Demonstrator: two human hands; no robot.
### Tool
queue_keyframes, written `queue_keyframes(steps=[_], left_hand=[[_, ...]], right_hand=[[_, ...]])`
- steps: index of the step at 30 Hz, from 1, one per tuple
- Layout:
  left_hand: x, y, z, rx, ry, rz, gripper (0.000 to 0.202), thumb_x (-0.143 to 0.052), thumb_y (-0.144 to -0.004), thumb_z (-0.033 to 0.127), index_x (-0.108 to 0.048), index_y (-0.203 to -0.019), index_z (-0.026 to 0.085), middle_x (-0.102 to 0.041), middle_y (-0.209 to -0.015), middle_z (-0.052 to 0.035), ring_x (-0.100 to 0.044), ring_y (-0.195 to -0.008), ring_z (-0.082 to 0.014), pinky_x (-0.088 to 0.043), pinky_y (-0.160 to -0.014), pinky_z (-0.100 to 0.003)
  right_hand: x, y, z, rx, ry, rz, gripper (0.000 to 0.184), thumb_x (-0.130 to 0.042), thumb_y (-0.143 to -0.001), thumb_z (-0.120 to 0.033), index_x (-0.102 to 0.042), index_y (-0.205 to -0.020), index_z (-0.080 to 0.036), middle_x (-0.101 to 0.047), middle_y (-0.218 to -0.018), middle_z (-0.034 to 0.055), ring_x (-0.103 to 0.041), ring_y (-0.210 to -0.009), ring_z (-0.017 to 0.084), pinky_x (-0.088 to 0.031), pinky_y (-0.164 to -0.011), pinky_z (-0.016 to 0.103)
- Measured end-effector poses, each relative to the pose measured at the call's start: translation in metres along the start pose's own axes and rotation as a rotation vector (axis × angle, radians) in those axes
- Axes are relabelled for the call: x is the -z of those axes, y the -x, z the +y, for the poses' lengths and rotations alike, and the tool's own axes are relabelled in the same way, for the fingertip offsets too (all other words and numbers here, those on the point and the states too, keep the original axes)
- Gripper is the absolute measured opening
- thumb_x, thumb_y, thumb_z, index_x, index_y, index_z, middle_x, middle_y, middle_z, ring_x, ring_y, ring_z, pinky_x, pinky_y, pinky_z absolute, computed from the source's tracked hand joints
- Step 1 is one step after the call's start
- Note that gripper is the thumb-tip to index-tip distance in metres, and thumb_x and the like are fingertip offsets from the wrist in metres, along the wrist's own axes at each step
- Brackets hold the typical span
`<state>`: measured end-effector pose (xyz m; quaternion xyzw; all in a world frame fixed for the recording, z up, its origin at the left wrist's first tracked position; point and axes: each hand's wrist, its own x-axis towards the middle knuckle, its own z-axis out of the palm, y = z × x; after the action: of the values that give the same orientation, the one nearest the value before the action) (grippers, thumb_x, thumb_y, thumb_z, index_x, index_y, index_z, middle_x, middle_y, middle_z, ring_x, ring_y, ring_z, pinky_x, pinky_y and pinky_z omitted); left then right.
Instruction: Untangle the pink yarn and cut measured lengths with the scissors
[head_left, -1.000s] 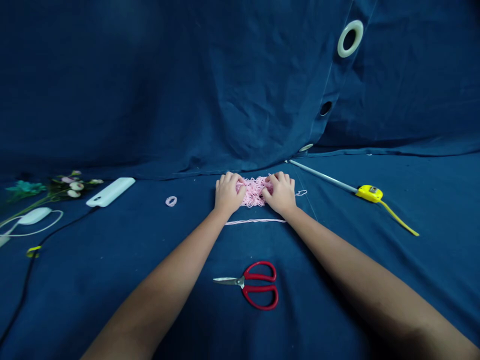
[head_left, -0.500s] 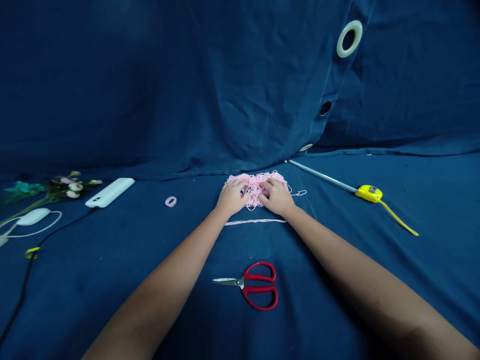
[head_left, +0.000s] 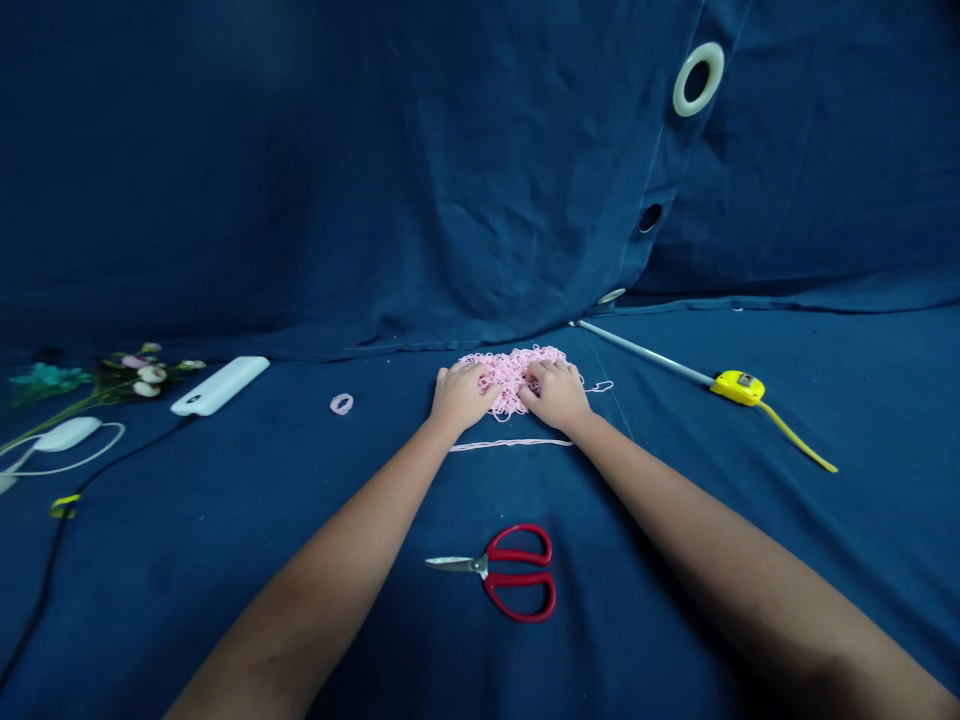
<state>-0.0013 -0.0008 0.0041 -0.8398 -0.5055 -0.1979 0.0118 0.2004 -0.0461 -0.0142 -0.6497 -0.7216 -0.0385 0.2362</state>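
A heap of loopy pink yarn (head_left: 512,375) lies on the blue cloth in the middle of the view. My left hand (head_left: 460,398) grips its left side, the fingers curled into the strands. On the opposite side my right hand (head_left: 556,392) is closed on the yarn in the same way, with the fingertips partly hidden in the loops. A loose yarn end (head_left: 600,386) sticks out past my right hand. Nearer to me, a straight bundle of pink strands (head_left: 510,443) stretches between my wrists. Red-handled scissors (head_left: 491,570) lie in front, blades pointing left.
Left of the yarn lies a small pink ring of yarn (head_left: 341,404). A white device (head_left: 221,386) with a black cable, a white cabled piece (head_left: 69,433) and artificial flowers (head_left: 150,375) are farther left. To the right are a grey rod (head_left: 645,352) and a yellow tape measure (head_left: 739,387).
My fingers have curled in more tightly on both sides of the yarn heap. The heap's far edge sits slightly lower. Scissors and other objects have stayed put.
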Motion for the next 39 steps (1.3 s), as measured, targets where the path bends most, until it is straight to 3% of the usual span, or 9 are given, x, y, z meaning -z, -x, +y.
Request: queue_keyframes(steps=[5, 9, 13, 18, 25, 30, 33, 39], left_hand=[[0.000, 0.001, 0.000, -0.052, -0.018, 0.042, 0.019, -0.065, -0.092, 0.039, -0.070, -0.103, 0.024, -0.067, -0.123, -0.0110, -0.058, -0.120, -0.0351, -0.045, -0.101, -0.050], [0.002, 0.001, 0.001, -0.050, 0.013, 0.023, 0.015, -0.063, -0.093, 0.036, -0.066, -0.102, 0.024, -0.068, -0.122, -0.0094, -0.059, -0.117, -0.0330, -0.046, -0.101, -0.049], [0.005, 0.002, 0.004, -0.005, 0.051, 0.050, 0.021, -0.065, -0.092, 0.035, -0.063, -0.110, 0.025, -0.070, -0.121, -0.0080, -0.060, -0.116, -0.0324, -0.044, -0.102, -0.049], [0.005, 0.004, 0.005, -0.145, 0.080, 0.030, 0.030, -0.060, -0.094, 0.029, -0.065, -0.124, 0.027, -0.066, -0.130, -0.0076, -0.056, -0.126, -0.0308, -0.042, -0.109, -0.046], [-0.004, 0.000, -0.003, -0.195, 0.076, 0.011, 0.021, -0.060, -0.095, 0.034, -0.071, -0.111, 0.025, -0.067, -0.127, -0.0082, -0.056, -0.125, -0.0311, -0.045, -0.108, -0.048], [-0.002, -0.001, -0.003, -0.267, 0.122, -0.036, 0.013, -0.062, -0.093, 0.031, -0.070, -0.101, 0.025, -0.071, -0.113, -0.0065, -0.062, -0.113, -0.0278, -0.047, -0.104, -0.044], [-0.003, 0.000, -0.002, -0.217, 0.104, -0.014, 0.015, -0.063, -0.093, 0.034, -0.069, -0.105, 0.027, -0.071, -0.121, -0.0063, -0.061, -0.119, -0.0295, -0.047, -0.104, -0.045], [-0.009, 0.001, -0.003, -0.091, 0.030, 0.049, 0.031, -0.065, -0.093, 0.045, -0.069, -0.117, 0.025, -0.067, -0.131, -0.0106, -0.056, -0.128, -0.0353, -0.047, -0.105, -0.050]], right_hand=[[-0.002, 0.001, 0.001, 0.002, 0.003, 0.050, 0.024, -0.058, -0.095, -0.042, -0.070, -0.103, -0.023, -0.066, -0.119, 0.0127, -0.054, -0.114, 0.034, -0.039, -0.098, 0.047], [-0.002, 0.002, 0.001, -0.003, -0.021, 0.053, 0.023, -0.058, -0.095, -0.041, -0.069, -0.102, -0.022, -0.065, -0.118, 0.0127, -0.056, -0.109, 0.033, -0.041, -0.096, 0.047], [-0.002, 0.002, 0.001, -0.033, -0.032, 0.058, 0.029, -0.058, -0.095, -0.041, -0.068, -0.114, -0.021, -0.065, -0.119, 0.0144, -0.056, -0.109, 0.034, -0.041, -0.096, 0.047], [-0.002, 0.002, 0.001, -0.018, -0.032, 0.035, 0.036, -0.056, -0.098, -0.042, -0.068, -0.126, -0.022, -0.064, -0.124, 0.0143, -0.055, -0.115, 0.034, -0.039, -0.101, 0.048], [0.001, 0.003, 0.000, 0.006, -0.013, 0.058, 0.029, -0.059, -0.096, -0.041, -0.072, -0.112, -0.021, -0.063, -0.123, 0.0143, -0.052, -0.118, 0.035, -0.040, -0.101, 0.049], [0.000, 0.002, 0.002, 0.165, -0.108, 0.002, 0.039, -0.059, -0.096, -0.036, -0.067, -0.131, -0.022, -0.062, -0.133, 0.0123, -0.053, -0.123, 0.032, -0.037, -0.109, 0.048], [-0.001, 0.001, 0.003, 0.145, -0.083, -0.042, 0.040, -0.057, -0.097, -0.038, -0.068, -0.133, -0.023, -0.064, -0.130, 0.0122, -0.054, -0.121, 0.033, -0.037, -0.110, 0.050], [0.000, 0.001, 0.001, 0.078, -0.062, -0.023, 0.033, -0.061, -0.096, -0.043, -0.072, -0.120, -0.023, -0.065, -0.120, 0.0131, -0.054, -0.116, 0.035, -0.038, -0.107, 0.052]])
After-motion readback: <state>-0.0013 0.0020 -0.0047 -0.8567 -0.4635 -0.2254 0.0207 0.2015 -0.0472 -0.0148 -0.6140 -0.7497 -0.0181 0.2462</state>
